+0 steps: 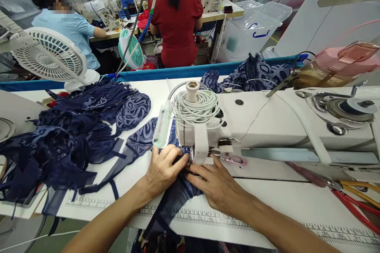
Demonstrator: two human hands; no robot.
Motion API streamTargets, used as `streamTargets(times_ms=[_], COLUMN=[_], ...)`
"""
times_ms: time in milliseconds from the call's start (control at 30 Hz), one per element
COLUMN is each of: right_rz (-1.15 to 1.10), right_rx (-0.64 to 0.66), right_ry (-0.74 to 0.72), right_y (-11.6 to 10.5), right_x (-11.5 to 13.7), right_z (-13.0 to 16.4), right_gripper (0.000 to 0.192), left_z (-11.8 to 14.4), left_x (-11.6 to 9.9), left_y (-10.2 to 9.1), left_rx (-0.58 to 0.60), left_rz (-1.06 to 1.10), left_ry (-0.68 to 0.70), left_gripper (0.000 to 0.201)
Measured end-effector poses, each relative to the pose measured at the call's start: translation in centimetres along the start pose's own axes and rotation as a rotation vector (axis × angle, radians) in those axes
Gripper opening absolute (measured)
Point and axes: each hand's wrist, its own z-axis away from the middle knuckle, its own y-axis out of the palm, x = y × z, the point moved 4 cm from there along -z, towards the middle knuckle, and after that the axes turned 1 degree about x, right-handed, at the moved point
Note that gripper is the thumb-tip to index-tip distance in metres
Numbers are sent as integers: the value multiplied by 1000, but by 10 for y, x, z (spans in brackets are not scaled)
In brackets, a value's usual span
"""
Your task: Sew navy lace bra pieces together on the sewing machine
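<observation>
Item: narrow piece of dark navy lace fabric [175, 199], lying on the white worktop [285, 201] at its near edge, under the head of the white industrial sewing machine [267, 126]. Long axis runs from the near edge of the worktop, where the lower end hangs over, up and slightly rightward to the needle area; the far end points at the machine's presser foot, which is hidden by the fingers.

Left hand [163, 170]: palm down, fingers bent and pressed flat on the fabric's far end, left of the needle area; not closed round anything.

Right hand [218, 185]: palm down, fingers stretched leftward, tips pressed on the same fabric just beside the left fingertips; the two hands meet at the fabric, nearly touching.

Surroundings on the worktop: loose heap of dark navy lace pieces [68, 138] across the left half, well apart from the hands; printed ruler strip [208, 221] along the near edge, crossed by the fabric; red-handled scissors [350, 197] toward the right near corner; small pink-handled thread snips [234, 160] just beside the right hand, below the machine head. Coil of white cord [196, 106] sits on top of the machine head. Second bundle of navy lace [252, 71] lies behind the machine at the far edge. White desk fan [50, 55] stands at the far left corner.

Beyond: person in a red shirt [176, 16] and person in a light blue shirt [74, 31], both seated at other machines
</observation>
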Motion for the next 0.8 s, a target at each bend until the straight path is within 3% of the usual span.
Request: streamTargets(times_ms=[167,400,567,800], right_rz=[24,33,27,32], right_rx=[-4,-53,-73,-48], right_ry=[-1,-27,-34,16], right_y=[-2,-5,-3,2], right_x=[1,0,-1,-8], right_z=[0,3,5,4], right_gripper=[49,51,56,62], left_z=[1,10,14,-4], left_x=[1,-11,-18,-5], left_y=[11,7,3,9], left_rx=[131,193,136,104], left_rz=[102,42,-5,-18], left_ry=[-20,5,-17,-21], left_gripper=[24,33,34,30])
